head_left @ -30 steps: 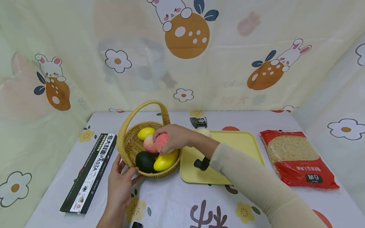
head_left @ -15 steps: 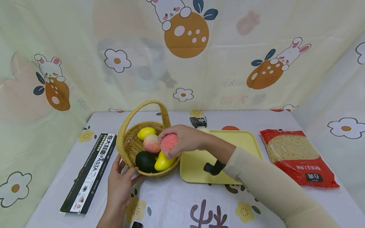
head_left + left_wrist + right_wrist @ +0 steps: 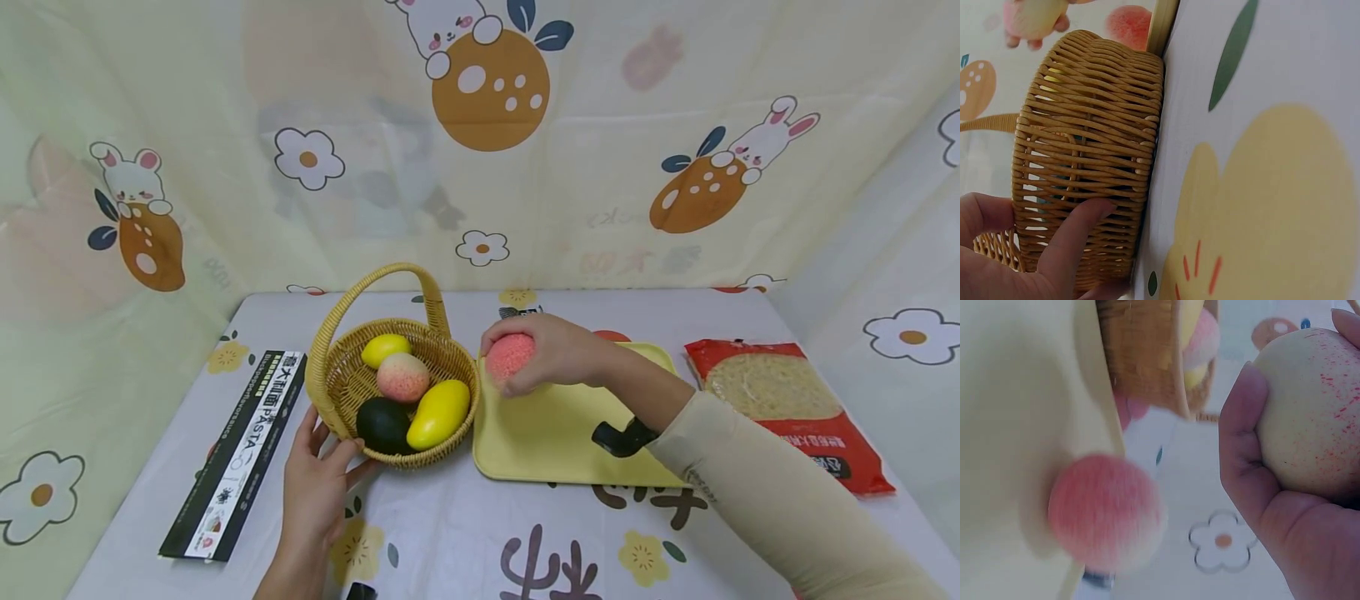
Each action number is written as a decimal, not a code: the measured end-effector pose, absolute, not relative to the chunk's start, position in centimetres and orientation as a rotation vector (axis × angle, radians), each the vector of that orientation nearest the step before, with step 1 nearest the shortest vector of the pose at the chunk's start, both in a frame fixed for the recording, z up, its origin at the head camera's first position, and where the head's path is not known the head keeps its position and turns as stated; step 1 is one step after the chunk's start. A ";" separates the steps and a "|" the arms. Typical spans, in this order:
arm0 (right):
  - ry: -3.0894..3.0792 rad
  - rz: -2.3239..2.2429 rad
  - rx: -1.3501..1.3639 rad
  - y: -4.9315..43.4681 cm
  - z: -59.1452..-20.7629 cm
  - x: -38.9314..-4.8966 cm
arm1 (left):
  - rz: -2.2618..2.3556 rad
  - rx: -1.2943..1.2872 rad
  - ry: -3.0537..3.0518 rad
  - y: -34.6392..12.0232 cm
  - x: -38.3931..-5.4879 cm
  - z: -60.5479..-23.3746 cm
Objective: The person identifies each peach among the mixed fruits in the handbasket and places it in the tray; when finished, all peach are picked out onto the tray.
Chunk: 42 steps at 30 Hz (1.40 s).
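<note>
My right hand (image 3: 558,354) grips a pink peach (image 3: 510,358) in the air above the left side of the yellow tray (image 3: 532,446). In the right wrist view, the thumb curls round this peach's pale side. My left hand (image 3: 318,475) holds the near left side of the wicker basket (image 3: 1085,162), thumb on its outer wall. Inside the basket lie a lemon (image 3: 386,351), another peach (image 3: 403,377), a dark green avocado-like fruit (image 3: 382,425) and a yellow mango (image 3: 438,415). One more peach (image 3: 1107,512) sits on the tray; in the head view my right hand hides it.
To the left of the basket lies a long black-and-white pasta box (image 3: 232,454). A red bag of pasta (image 3: 780,400) is at the right, partly behind my sleeve. A small black packet (image 3: 521,312) lies behind the tray. Patterned curtains (image 3: 360,225) enclose the table.
My right hand has lifted the peach out of the basket and carried it right, over the tray. The mango now shows fully. My left hand and the basket have stayed in place.
</note>
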State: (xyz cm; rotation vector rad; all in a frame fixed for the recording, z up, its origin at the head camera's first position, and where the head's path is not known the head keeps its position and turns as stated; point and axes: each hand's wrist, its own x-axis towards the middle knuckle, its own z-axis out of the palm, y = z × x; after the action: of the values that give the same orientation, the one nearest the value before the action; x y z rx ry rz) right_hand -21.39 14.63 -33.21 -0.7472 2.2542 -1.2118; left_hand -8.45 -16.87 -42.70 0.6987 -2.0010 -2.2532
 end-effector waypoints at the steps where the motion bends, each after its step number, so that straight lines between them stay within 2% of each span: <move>1: 2.262 -1.222 -0.733 15.2 -33.1 -21.5 | -2.253 0.698 -1.999 -16.9 -8.4 -42.7; 14: 2.375 -1.281 -0.516 21.7 -33.4 -22.5 | -2.254 0.689 -2.006 -16.8 -8.5 -42.4; 23: 2.395 -1.250 -0.321 24.9 -36.5 -24.1 | -2.247 0.697 -2.025 -16.9 -8.7 -42.5; 32: 2.366 -1.257 -0.263 25.7 -39.6 -25.2 | -2.245 0.701 -2.027 -17.0 -8.7 -42.6; 42: 2.433 -1.110 -0.251 24.7 -41.3 -25.4 | -2.240 0.692 -2.023 -16.9 -8.5 -42.6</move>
State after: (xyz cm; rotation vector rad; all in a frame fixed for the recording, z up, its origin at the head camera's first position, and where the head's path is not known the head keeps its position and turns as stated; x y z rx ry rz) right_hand -25.40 24.70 -41.33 -0.2507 2.4331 -1.1105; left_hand -8.52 -16.86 -42.62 0.6921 -2.0232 -2.2398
